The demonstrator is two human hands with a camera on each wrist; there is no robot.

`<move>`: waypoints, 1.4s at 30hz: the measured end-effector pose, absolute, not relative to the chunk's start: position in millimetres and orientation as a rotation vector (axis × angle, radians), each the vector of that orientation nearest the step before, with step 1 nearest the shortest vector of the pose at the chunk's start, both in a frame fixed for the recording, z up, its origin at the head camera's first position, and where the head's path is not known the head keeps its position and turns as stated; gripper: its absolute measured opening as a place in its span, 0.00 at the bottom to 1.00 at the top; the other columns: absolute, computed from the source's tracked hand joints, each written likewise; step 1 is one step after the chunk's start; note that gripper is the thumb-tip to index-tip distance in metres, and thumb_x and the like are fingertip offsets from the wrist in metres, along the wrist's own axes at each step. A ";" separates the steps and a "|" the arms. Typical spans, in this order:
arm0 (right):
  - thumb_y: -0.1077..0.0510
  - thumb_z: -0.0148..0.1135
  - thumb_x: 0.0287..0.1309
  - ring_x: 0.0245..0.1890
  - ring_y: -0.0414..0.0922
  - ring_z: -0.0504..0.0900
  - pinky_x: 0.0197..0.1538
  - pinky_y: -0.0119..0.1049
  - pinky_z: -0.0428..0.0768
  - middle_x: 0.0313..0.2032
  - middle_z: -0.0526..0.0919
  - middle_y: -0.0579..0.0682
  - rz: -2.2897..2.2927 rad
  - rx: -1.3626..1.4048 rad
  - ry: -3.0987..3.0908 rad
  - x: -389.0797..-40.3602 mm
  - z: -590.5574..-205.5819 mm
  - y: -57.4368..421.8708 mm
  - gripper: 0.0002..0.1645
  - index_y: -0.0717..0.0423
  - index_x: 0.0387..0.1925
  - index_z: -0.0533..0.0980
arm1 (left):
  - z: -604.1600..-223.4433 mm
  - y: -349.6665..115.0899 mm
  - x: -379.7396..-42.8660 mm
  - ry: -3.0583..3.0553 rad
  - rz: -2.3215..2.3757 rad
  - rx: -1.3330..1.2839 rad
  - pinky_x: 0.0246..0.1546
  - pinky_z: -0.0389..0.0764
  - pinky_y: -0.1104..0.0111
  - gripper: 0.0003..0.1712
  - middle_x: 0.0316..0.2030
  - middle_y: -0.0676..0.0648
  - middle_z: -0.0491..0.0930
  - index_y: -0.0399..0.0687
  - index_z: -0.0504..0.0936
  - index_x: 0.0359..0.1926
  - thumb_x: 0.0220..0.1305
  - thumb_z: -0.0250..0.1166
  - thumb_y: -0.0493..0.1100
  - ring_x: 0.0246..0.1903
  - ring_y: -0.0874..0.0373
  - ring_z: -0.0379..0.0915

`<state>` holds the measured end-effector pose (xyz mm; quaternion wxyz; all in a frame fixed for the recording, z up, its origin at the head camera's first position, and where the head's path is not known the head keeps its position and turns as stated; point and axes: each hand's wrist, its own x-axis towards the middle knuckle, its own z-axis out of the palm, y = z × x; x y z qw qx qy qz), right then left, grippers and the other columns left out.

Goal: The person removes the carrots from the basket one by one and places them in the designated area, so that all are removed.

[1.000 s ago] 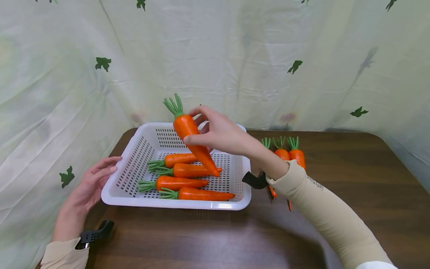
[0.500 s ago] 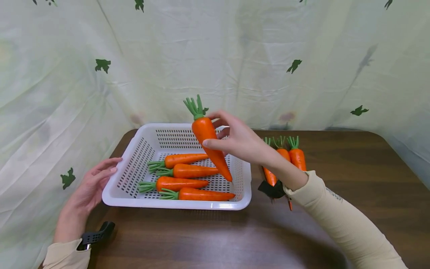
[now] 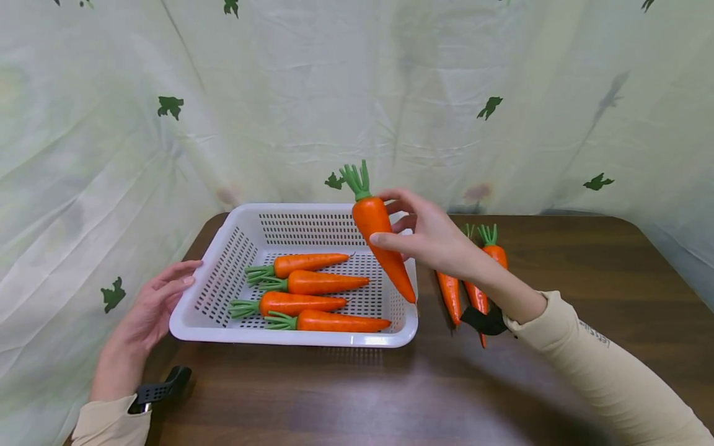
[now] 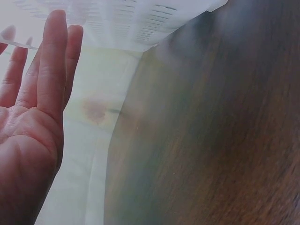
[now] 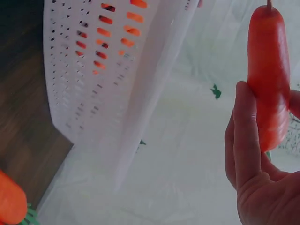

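Your right hand has brought the pinched orange, green-topped carrot to the right edge of the white plastic basket, nearly outside, while your left hand, unclenched, touches opposite.

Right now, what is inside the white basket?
Four carrots lie on its perforated floor, hiding the patches beneath them. Another carrot, in the right hand, covers part of the right wall.

Carrot: orange, raised in right hand, green top up, tip slanting down-right. White slotted basket: upright, four carrots lying inside, roughly parallel.
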<state>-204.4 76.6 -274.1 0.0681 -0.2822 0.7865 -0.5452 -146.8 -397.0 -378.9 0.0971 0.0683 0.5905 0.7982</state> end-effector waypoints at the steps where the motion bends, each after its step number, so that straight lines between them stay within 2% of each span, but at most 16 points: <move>1: 0.50 0.71 0.57 0.39 0.50 0.82 0.31 0.52 0.84 0.53 0.74 0.47 -1.645 -0.838 2.374 -203.8 -274.3 79.6 0.34 0.42 0.64 0.68 | -378.6 -396.8 -147.0 1.748 2.363 0.200 0.46 0.79 0.49 0.24 0.57 0.52 0.75 0.59 0.77 0.62 0.77 0.42 0.35 0.52 0.53 0.78; 9: 0.50 0.71 0.57 0.39 0.50 0.82 0.28 0.47 0.84 0.55 0.74 0.48 -1.640 -0.773 2.433 -200.9 -279.9 100.0 0.36 0.44 0.65 0.66 | -377.4 -396.5 -146.2 1.735 2.370 0.198 0.46 0.79 0.48 0.24 0.57 0.51 0.76 0.58 0.77 0.61 0.77 0.42 0.35 0.52 0.53 0.79; 18: 0.53 0.71 0.58 0.40 0.50 0.81 0.30 0.48 0.84 0.56 0.74 0.49 -1.682 -0.786 2.458 -196.5 -291.3 119.4 0.37 0.46 0.66 0.66 | -378.8 -395.9 -145.8 1.767 2.353 0.184 0.46 0.79 0.47 0.24 0.57 0.52 0.75 0.59 0.77 0.61 0.76 0.43 0.36 0.51 0.53 0.79; 30: 0.54 0.70 0.59 0.41 0.51 0.81 0.31 0.46 0.85 0.58 0.73 0.51 -1.662 -0.655 2.526 -191.7 -303.3 151.3 0.35 0.47 0.66 0.66 | -378.7 -396.0 -146.6 1.771 2.356 0.167 0.45 0.79 0.48 0.23 0.56 0.52 0.76 0.59 0.77 0.61 0.77 0.44 0.36 0.51 0.53 0.79; 42: 0.55 0.69 0.60 0.39 0.50 0.82 0.30 0.47 0.84 0.56 0.73 0.53 -1.653 -0.577 2.599 -184.7 -323.2 183.4 0.34 0.46 0.65 0.66 | -380.3 -397.3 -146.9 1.768 2.349 0.186 0.45 0.80 0.49 0.24 0.56 0.52 0.76 0.61 0.77 0.61 0.77 0.42 0.36 0.51 0.53 0.79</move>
